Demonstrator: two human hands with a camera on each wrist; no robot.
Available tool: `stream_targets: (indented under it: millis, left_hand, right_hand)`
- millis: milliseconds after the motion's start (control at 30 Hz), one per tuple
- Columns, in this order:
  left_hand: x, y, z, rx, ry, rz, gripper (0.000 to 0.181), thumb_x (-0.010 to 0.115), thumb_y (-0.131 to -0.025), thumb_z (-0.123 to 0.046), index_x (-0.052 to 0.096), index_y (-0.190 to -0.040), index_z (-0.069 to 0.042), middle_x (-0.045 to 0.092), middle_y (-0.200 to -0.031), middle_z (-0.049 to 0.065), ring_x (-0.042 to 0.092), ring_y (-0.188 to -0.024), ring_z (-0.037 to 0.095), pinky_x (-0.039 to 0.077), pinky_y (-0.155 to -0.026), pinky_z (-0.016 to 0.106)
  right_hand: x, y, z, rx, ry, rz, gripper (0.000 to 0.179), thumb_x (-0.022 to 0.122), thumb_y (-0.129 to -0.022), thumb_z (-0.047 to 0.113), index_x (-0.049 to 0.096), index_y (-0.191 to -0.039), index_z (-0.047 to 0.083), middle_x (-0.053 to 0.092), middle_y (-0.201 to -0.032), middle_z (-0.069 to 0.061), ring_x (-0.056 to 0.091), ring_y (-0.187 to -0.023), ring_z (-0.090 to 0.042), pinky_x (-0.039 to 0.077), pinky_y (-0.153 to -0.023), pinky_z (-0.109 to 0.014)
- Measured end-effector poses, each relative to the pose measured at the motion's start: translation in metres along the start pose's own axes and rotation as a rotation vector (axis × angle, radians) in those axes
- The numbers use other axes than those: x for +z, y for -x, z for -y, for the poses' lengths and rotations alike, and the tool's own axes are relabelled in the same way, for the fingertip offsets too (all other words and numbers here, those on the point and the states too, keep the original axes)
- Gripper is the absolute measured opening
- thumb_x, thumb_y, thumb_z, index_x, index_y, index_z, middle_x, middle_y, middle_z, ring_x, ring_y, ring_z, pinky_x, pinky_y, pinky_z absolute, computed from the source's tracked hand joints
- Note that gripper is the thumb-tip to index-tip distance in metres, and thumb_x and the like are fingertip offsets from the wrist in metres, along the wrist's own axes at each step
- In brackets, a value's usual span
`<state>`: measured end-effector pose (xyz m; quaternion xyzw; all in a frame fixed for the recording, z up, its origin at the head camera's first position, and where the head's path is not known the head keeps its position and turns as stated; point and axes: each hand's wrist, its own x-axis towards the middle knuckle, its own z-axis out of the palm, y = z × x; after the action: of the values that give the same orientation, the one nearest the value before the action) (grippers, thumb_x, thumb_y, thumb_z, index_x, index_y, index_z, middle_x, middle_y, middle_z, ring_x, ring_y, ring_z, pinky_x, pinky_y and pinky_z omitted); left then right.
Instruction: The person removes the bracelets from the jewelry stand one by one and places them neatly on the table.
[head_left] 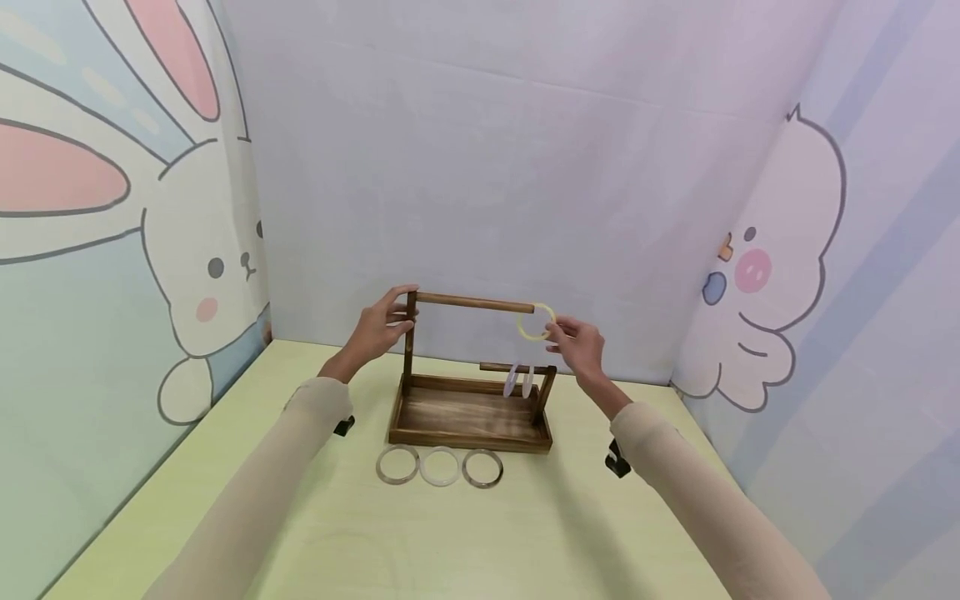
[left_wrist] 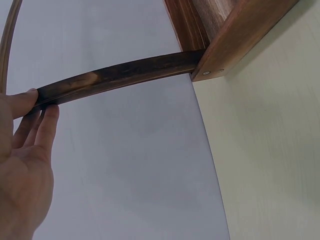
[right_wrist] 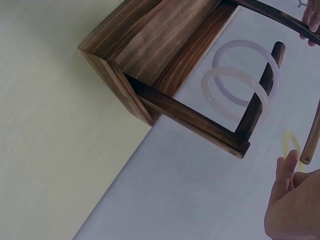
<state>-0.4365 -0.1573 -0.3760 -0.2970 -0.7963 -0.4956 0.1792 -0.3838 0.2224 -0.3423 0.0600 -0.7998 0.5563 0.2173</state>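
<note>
L wall: rabbit print (head_left: 187,275) is rising above the tabletop's (head_left: 450,542) L edge. L hand (head_left: 378,327) is pinching the tall post (head_left: 408,350) near its top, grip closed on it w/ thumb & fingers on opp. sides. Post is standing at the L end of a brown wooden tray (head_left: 468,440), which is sitting toward the tabletop's back edge. Just off the tray's front edge, 3 bangles are lying flat in a row, L to R: greyish bangle (head_left: 397,481), white bangle (head_left: 440,482), brownish bangle (head_left: 482,484). Upper bar (head_left: 476,302) is running R from the post to a free end. Lower bar (head_left: 492,367), coming off the short post (head_left: 545,392) at the tray's R end, is carrying a lilac bangle (right_wrist: 242,42) & a pinkish bangle (right_wrist: 230,69). Yellow bangle (head_left: 531,337) is being held up at the upper bar's free end, over the tabletop's back edge; can't tell if the tip's thru it. R hand (head_left: 581,343) is pinching its R rim, grip nearly closed, thumb against fingers. R wall: bird print (head_left: 787,208) is showing beyond the tabletop's R edge.
</note>
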Motion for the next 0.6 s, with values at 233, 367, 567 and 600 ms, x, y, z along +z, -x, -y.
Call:
stream_targets:
  millis: [233, 367, 567, 600]
  left_hand:
    - [0.001, 0.000, 0.001, 0.007, 0.007, 0.001, 0.073, 0.067, -0.096, 0.010, 0.044, -0.156, -0.024, 0.068, -0.128, 0.025, 0.066, -0.122, 0.040, 0.060, -0.096, 0.050]
    - [0.001, -0.001, 0.001, 0.009, 0.015, -0.002, 0.073, 0.067, -0.096, 0.010, 0.044, -0.156, -0.025, 0.068, -0.128, 0.026, 0.066, -0.122, 0.042, 0.059, -0.096, 0.051]
    - [0.001, 0.000, 0.000, 0.007, 0.016, 0.000, 0.072, 0.067, -0.097, 0.009, 0.044, -0.157, -0.023, 0.067, -0.128, 0.026, 0.066, -0.122, 0.042, 0.059, -0.097, 0.051]
    - [0.001, 0.000, 0.000, 0.005, 0.015, 0.000, 0.072, 0.067, -0.097, 0.009, 0.044, -0.157, -0.023, 0.067, -0.128, 0.027, 0.066, -0.122, 0.041, 0.059, -0.097, 0.051]
  right_hand:
    - [-0.006, 0.004, -0.003, 0.038, -0.026, 0.003, 0.028, 0.068, -0.102, 0.008, 0.071, -0.125, -0.008, 0.070, -0.117, -0.032, 0.076, -0.098, -0.035, 0.065, -0.076, -0.035]
    - [-0.009, 0.008, -0.005, 0.052, -0.027, 0.023, 0.029, 0.068, -0.102, 0.009, 0.070, -0.125, -0.008, 0.070, -0.118, -0.033, 0.078, -0.090, -0.024, 0.065, -0.079, -0.039]
    - [-0.015, 0.013, -0.008, 0.084, -0.036, 0.047, 0.030, 0.069, -0.102, 0.010, 0.070, -0.125, -0.007, 0.071, -0.117, -0.031, 0.078, -0.084, -0.016, 0.065, -0.079, -0.038]
    - [-0.016, 0.014, -0.007, 0.090, -0.034, 0.052, 0.030, 0.069, -0.102, 0.011, 0.070, -0.125, -0.007, 0.071, -0.116, -0.030, 0.078, -0.086, -0.019, 0.065, -0.080, -0.039]
